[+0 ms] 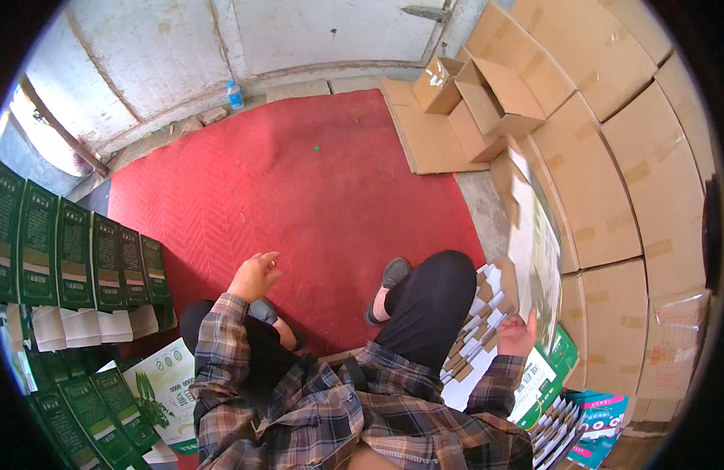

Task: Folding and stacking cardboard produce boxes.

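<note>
Red mat [299,180], right hand [517,335] half-hidden

The single head camera is looking steeply down from above the seated person's lap, facing the red mat [299,180] spreading just beyond the knees.

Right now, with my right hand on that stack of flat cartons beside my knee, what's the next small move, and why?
Probably pinch and lift the nearest flat carton: the right hand touches its edge without gripping it, while the left hand hovers free over the red mat.
</note>
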A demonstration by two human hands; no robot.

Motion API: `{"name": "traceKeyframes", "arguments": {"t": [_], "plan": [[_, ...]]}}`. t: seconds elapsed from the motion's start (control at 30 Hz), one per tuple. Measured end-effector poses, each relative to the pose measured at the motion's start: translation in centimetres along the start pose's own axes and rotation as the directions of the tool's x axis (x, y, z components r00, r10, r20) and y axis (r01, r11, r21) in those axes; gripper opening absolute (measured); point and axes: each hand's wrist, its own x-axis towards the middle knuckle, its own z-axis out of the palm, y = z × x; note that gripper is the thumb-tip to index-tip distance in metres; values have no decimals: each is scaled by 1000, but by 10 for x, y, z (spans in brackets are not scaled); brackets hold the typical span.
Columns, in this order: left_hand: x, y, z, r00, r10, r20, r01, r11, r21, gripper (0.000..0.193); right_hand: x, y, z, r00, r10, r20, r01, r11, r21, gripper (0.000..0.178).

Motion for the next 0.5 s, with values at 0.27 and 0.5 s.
{"name": "traceKeyframes", "arguments": {"t": [0.27,0.5], "plan": [[5,-1,-14,927,-95,-362,-64,912,-404,70,-25,35,153,947,213,242,-108,917,-384,42],[-14,-7,-74,684,-270,-678,-578,367,-729,56,15,89,219,766,582,271,-238,649,-723,46]]}}
